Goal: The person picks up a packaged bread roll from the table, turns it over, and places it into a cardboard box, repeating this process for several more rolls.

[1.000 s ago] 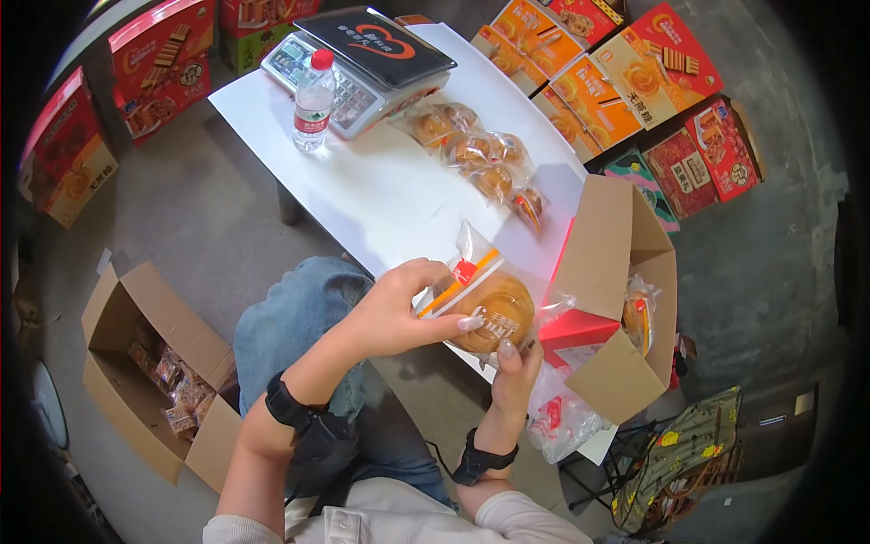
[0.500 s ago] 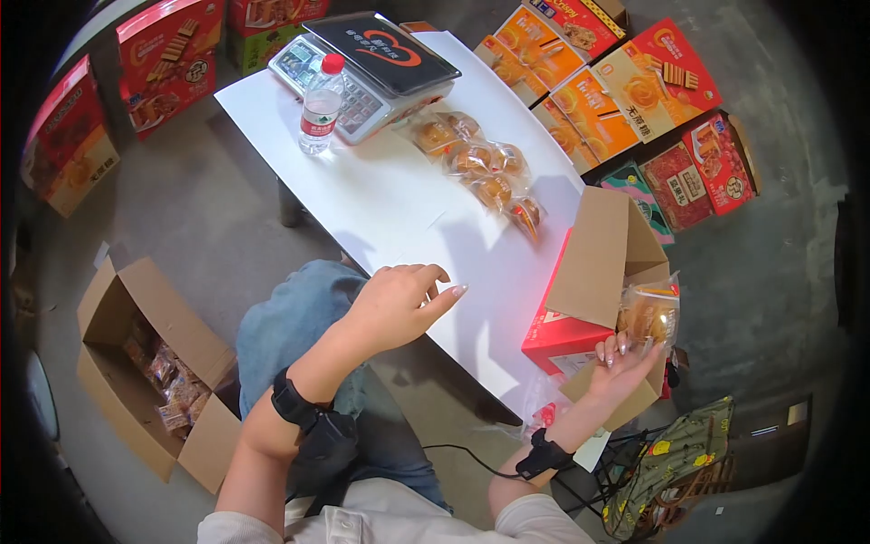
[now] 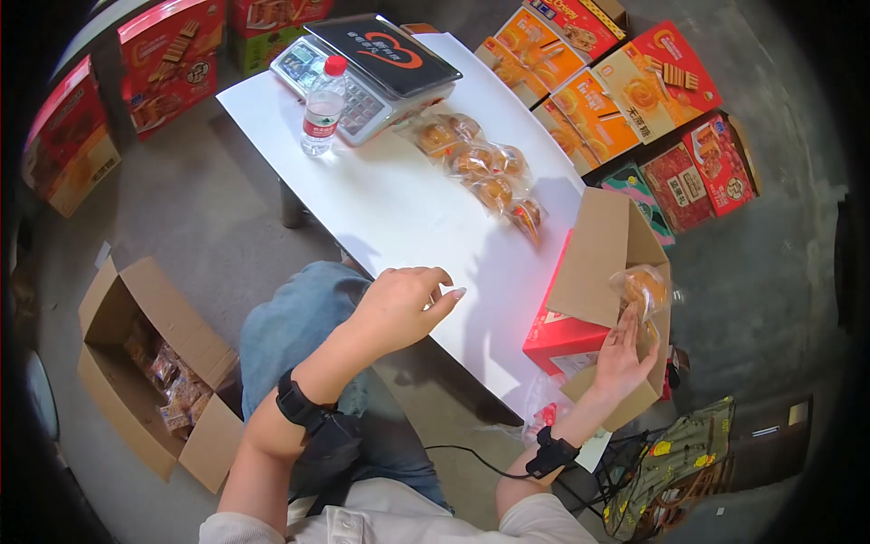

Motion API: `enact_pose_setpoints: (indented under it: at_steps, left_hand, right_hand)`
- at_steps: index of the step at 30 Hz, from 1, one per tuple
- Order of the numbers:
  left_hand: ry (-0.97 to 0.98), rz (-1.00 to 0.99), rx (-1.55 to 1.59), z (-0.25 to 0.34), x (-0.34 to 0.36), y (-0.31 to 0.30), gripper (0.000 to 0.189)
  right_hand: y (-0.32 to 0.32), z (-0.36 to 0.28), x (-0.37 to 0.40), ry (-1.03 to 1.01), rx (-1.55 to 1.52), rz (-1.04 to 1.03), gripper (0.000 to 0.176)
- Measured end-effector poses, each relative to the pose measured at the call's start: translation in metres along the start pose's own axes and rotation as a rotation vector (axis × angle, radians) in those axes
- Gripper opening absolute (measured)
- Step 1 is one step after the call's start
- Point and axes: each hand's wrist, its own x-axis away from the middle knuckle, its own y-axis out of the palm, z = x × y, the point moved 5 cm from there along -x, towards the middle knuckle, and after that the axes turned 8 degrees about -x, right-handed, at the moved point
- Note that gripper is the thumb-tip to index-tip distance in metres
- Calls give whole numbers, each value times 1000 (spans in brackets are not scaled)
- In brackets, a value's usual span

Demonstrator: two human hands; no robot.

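Observation:
My right hand is at the mouth of a red cardboard box with its brown flaps up. Its fingers and thumb are around the lower part of a clear-wrapped bun; some of the grip is hidden. Above the near edge of the white table, my left hand hovers with nothing in it, fingers loosely bent and thumb apart. Several more wrapped buns lie in a row on the table, beyond both hands.
A scale and a water bottle stand at the table's far end. On the floor at left is an open carton with small wrapped snacks. Printed boxes stand beyond the table; a patterned folding chair is at right.
The wrapped bun has moved up and slightly left over the box, turning in my right hand, whose fingers have straightened upward. My left hand has hardly moved.

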Motion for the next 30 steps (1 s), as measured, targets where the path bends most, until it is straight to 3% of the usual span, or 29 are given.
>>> enact_pose_setpoints:
  at_steps: [2,4,5,7,8,10,11,13,18,20,23,25,28,30]
  left_hand:
    - [-15,0,31,-1,0,-1,27]
    - [-9,9,28,-2,0,-1,26]
    - [-8,18,24,-3,0,-1,25]
    - [-5,20,26,-4,0,-1,24]
    - [-1,20,27,-4,0,-1,24]
    - [-2,63,28,-4,0,-2,23]
    - [-5,109,34,-3,1,-3,22]
    - [-9,131,21,-6,1,1,20]
    - [-68,121,-146,-14,-1,1,18]
    - [-55,141,-199,-16,0,3,17]
    - [-29,175,-196,-17,1,2,16]
    - [-44,172,-210,-18,0,-1,16]
    - [-55,173,-220,-21,0,-2,15]
    - [-46,187,-216,-22,0,-3,15]
  right_hand:
    - [0,-6,-2,-6,-124,-13,64]
    - [1,-18,-5,-201,-133,-45,64]
    - [-1,-17,-5,-202,-131,-45,64]
    - [27,-19,10,-636,760,-8,56]
    - [42,-13,8,-637,758,-7,56]
    - [106,23,13,-1134,2006,-412,49]
    - [111,30,5,-1131,2012,-405,49]
    - [114,48,-14,-767,1655,-544,49]
    - [105,127,-23,-471,1733,-571,48]
    - [70,164,-52,-289,1779,-511,59]
    - [16,223,-89,-227,1955,-642,75]
    - [-5,253,-90,-96,2155,-395,85]
    - [-22,272,-85,-89,2357,-529,85]
    - [-27,271,-83,-39,2306,-574,83]
